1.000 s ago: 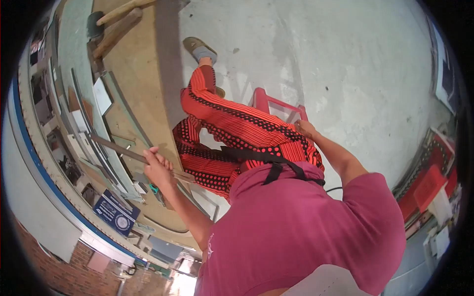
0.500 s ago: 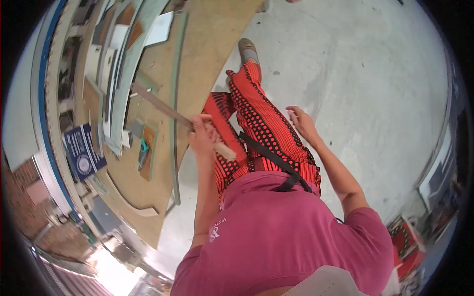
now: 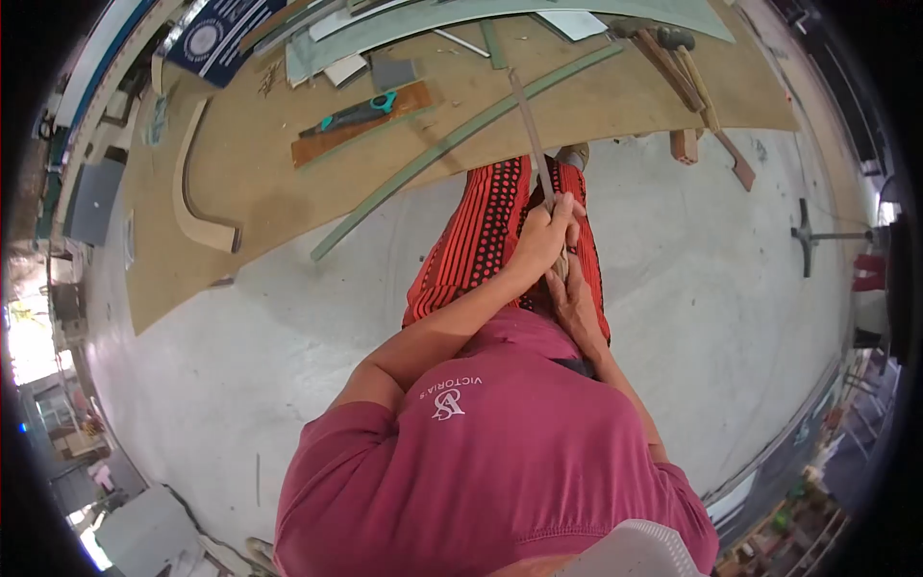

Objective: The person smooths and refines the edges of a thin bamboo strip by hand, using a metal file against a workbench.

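Long thin tool, one: we find it in front of the red trousers, its far end over the table and crossing our view of a green strip. Left hand, one: closed around the tool near its handle. Right hand, one: at the handle's near end, just below the left (how tightly its fingers close, we cannot tell).

On the table, we count a teal and dark hand tool lying on a brown piece of wood, left of the green strip; a curved piece, farther left; and a hammer, far right. Blue box, one, far left.
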{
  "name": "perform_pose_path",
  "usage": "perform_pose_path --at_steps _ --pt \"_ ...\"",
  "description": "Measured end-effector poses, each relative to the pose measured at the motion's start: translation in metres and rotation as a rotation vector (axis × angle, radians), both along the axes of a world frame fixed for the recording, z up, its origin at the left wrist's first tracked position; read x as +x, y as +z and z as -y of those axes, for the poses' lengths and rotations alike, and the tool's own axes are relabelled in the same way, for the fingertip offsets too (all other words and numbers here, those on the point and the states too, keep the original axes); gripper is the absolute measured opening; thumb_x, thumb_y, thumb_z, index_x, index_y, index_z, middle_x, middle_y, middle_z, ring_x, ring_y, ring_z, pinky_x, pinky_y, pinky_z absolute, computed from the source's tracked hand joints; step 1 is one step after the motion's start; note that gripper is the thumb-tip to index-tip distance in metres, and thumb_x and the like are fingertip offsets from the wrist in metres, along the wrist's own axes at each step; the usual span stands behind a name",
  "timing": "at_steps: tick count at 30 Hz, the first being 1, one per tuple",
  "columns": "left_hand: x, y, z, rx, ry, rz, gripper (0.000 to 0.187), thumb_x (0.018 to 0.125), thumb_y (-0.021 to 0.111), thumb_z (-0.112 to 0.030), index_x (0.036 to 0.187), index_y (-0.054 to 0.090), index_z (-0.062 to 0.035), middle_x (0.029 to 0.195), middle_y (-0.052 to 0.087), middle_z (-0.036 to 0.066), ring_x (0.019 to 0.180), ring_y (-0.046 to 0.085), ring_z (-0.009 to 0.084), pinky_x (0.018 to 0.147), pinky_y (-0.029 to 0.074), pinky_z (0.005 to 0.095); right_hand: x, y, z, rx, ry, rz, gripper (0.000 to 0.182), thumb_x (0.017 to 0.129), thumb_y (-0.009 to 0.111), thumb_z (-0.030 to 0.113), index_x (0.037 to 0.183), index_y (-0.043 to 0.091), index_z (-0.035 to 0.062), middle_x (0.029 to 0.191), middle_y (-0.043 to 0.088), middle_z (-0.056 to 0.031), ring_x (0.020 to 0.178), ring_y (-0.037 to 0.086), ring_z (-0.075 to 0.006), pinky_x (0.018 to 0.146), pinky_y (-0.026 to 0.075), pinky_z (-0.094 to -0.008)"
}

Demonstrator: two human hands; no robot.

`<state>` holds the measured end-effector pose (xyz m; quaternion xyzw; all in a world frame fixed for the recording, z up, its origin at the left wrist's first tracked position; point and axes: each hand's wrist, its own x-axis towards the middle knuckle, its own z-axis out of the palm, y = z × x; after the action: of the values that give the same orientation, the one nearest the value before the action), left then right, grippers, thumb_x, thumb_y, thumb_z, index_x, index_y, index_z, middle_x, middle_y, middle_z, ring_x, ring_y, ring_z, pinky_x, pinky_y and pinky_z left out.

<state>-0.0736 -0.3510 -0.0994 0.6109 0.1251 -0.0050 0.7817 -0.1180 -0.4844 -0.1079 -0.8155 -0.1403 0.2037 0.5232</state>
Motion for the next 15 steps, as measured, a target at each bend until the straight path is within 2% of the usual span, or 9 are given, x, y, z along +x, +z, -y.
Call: perform_pose_path --at_steps 1,2,4,5,7,8,10,11,15 --pt "-0.001 0.001 -0.008 -0.029 -0.068 0.018 0.046 0.102 0.038 -0.041 0.106 0.058 0.0002 0.072 0.058 0.004 0.067 0.055 0.0124 0.064 0.046 0.0277 0.002 -0.001 -0.006 -0.014 0.003 0.082 0.038 0.097 0.05 0.024 0.129 0.04 0.006 0.105 0.061 -0.0284 0.101 0.059 -0.044 0.081 0.047 -0.0454" --pt "0.0 0.002 -0.019 -0.048 -0.058 0.022 0.046 0.102 0.038 -0.041 0.106 0.058 0.0002 0.072 0.058 0.004 0.067 0.055 0.0124 0.064 0.046 0.0277 0.005 0.001 -0.012 -0.033 0.013 0.085 0.038 0.097 0.05 0.024 0.129 0.04 0.006 0.105 0.061 -0.0284 0.101 0.059 -0.044 0.081 0.047 -0.0454" --pt "-0.002 0.004 -0.041 -0.022 0.158 0.168 0.05 0.101 0.04 -0.045 0.119 0.053 0.0004 0.09 0.063 0.009 0.081 0.061 0.0159 0.075 0.05 0.0307 0.011 0.012 -0.026 -0.19 -0.009 0.11 0.031 0.097 0.05 0.024 0.122 0.043 0.0063 0.098 0.061 -0.0286 0.094 0.059 -0.0468 0.076 0.046 -0.0488" --pt "-0.009 0.009 -0.053 -0.059 0.168 0.104 0.052 0.1 0.041 -0.046 0.122 0.052 0.0002 0.098 0.063 0.01 0.086 0.062 0.0167 0.079 0.05 0.0317 0.011 0.015 -0.03 -0.158 -0.031 0.169 0.029 0.097 0.051 0.025 0.118 0.044 0.0063 0.094 0.06 -0.0282 0.088 0.058 -0.049 0.071 0.045 -0.0514" --pt "-0.014 0.027 -0.08 -0.056 0.171 0.025 0.055 0.099 0.041 -0.048 0.123 0.051 0.0013 0.108 0.064 0.012 0.092 0.063 0.0179 0.086 0.05 0.0331 0.018 0.024 -0.041 -0.245 -0.005 0.231 0.029 0.096 0.052 0.024 0.118 0.044 0.0066 0.094 0.061 -0.027 0.088 0.058 -0.0479 0.071 0.045 -0.0515" --pt "-0.014 0.025 -0.089 -0.071 0.192 0.033 0.055 0.099 0.041 -0.048 0.123 0.051 0.0013 0.108 0.064 0.012 0.092 0.063 0.0179 0.086 0.05 0.0331 0.021 0.027 -0.047 -0.308 0.0 0.269 0.029 0.096 0.052 0.024 0.118 0.045 0.0068 0.094 0.061 -0.0258 0.088 0.059 -0.0468 0.07 0.046 -0.0517" --pt "-0.014 0.016 -0.102 0.067 0.112 0.071 0.056 0.1 0.042 -0.047 0.123 0.051 0.0034 0.109 0.064 0.013 0.093 0.063 0.0181 0.086 0.05 0.0321 0.02 0.025 -0.051 -0.382 0.017 0.29 0.029 0.095 0.053 0.023 0.118 0.045 0.0071 0.094 0.062 -0.0246 0.088 0.06 -0.0457 0.07 0.046 -0.0518" --pt "-0.011 0.002 -0.107 0.131 0.094 0.046 0.052 0.101 0.042 -0.042 0.119 0.054 0.0047 0.106 0.066 0.013 0.092 0.064 0.0181 0.086 0.05 0.0307 0.021 0.023 -0.053 -0.394 0.045 0.348 0.03 0.095 0.054 0.024 0.118 0.045 0.0069 0.094 0.062 -0.0238 0.087 0.061 -0.0446 0.07 0.048 -0.0514" --pt "-0.011 -0.005 -0.098 -0.04 0.113 0.071 0.047 0.102 0.04 -0.037 0.113 0.058 0.005 0.101 0.067 0.014 0.088 0.065 0.0179 0.083 0.051 0.0301 0.02 0.016 -0.052 -0.46 0.109 0.471 0.033 0.094 0.055 0.026 0.118 0.045 0.006 0.095 0.064 -0.0224 0.083 0.063 -0.0428 0.066 0.05 -0.0503"
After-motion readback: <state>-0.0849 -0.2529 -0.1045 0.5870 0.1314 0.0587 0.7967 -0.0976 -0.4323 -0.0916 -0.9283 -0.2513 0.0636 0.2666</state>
